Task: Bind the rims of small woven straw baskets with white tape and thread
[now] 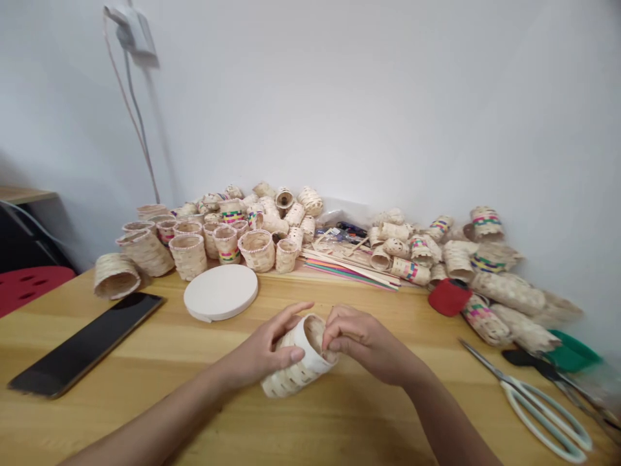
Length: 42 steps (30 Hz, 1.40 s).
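A small woven basket [286, 372] lies tilted above the table, its open mouth toward the upper right. A smooth white band [310, 348] runs around its rim. My left hand [262, 353] is wrapped about the basket's side, thumb on the band and fingers behind. At the right of the mouth, my right hand [356, 336] pinches the rim with curled fingers; whether a loose band end is between them is hidden. Left of the basket, a flat white coil [220, 291] of band rests on the wooden table [233, 427].
Rimmed woven baskets [188, 255] stand at the back left. Coloured strips [352, 272] lie mid-back; more baskets [507, 291] pile up at right. White-handled scissors [538, 401], a red piece [449, 298] and a green piece [572, 353] lie right. A dark phone [85, 346] is left.
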Each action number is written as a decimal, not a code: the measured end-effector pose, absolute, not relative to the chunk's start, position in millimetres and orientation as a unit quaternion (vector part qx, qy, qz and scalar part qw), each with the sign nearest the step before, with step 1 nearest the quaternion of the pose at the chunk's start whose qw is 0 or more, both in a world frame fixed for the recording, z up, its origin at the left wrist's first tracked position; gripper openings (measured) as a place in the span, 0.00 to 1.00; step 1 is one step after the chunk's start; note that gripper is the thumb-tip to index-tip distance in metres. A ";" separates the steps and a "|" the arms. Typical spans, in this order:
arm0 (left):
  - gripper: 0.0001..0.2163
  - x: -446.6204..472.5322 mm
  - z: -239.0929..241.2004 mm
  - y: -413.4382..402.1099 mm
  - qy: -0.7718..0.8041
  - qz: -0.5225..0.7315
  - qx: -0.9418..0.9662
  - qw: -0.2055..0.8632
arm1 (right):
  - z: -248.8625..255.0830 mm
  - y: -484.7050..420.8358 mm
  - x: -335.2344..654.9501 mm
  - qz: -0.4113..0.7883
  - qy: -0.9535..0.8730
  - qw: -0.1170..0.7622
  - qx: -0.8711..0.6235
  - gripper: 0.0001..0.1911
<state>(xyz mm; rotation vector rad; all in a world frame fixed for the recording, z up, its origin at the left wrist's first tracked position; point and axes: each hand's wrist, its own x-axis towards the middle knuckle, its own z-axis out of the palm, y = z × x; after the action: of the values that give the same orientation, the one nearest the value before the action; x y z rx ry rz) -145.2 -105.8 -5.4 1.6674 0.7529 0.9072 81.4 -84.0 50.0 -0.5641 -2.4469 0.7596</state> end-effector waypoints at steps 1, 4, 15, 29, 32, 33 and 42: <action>0.41 -144.9 -6.5 -105.3 0.315 0.372 0.693 0.532 | 47.7 -82.6 80.5 0.292 -0.898 0.254 -0.209 0.16; 0.38 -145.0 -9.5 -103.9 0.330 0.357 0.696 0.528 | 41.6 -77.8 79.2 0.325 -0.886 0.253 -0.213 0.17; 0.29 -157.1 14.9 -107.5 0.338 0.400 0.832 0.180 | 40.6 -77.6 79.1 0.343 -0.879 0.254 -0.211 0.14; 0.09 -153.0 42.8 -122.3 0.249 0.319 0.871 0.278 | 47.4 -88.8 74.2 0.274 -0.907 0.253 -0.194 0.14; 0.05 -154.8 39.9 -120.7 0.266 0.318 0.865 0.284 | 47.8 -89.6 73.5 0.252 -0.907 0.270 -0.205 0.12; 0.04 -155.1 39.2 -120.4 0.268 0.319 0.866 0.278 | 48.3 -89.8 74.0 0.244 -0.905 0.278 -0.210 0.12; 0.08 -151.4 33.2 -116.4 0.248 0.351 0.901 -0.060 | 50.5 -91.8 77.7 0.141 -0.910 0.326 -0.213 0.10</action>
<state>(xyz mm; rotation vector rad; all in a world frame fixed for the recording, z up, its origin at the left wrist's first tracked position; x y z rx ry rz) -151.4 -116.4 33.2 2.9434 0.8087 1.1481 77.7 -91.8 50.5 -0.5582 -2.3857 0.3709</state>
